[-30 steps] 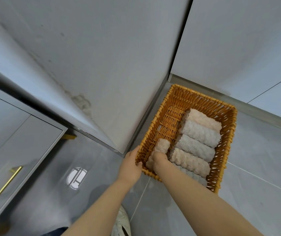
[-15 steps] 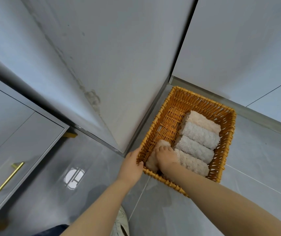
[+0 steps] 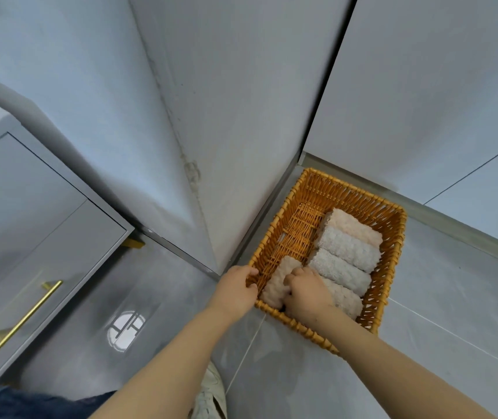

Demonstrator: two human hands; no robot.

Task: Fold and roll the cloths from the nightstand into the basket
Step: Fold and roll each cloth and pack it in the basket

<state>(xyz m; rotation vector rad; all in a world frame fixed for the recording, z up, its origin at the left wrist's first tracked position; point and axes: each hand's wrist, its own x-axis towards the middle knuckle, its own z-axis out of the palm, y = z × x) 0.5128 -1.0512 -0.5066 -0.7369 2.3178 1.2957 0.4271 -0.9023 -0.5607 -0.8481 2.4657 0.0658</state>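
Five soft, light rolls fill the basket; my left hand grips its near-left rim, my right hand curls around the nearest-left roll.

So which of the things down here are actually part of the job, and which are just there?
Part of the job:
- orange woven wicker basket
- four fluffy rolled cloths in a row
- pinkish rolled cloth being tucked in
- left hand, gripping the basket's edge
- right hand, on the pinkish roll

Just there:
- grey cabinet with brass bar handle
- white shoe
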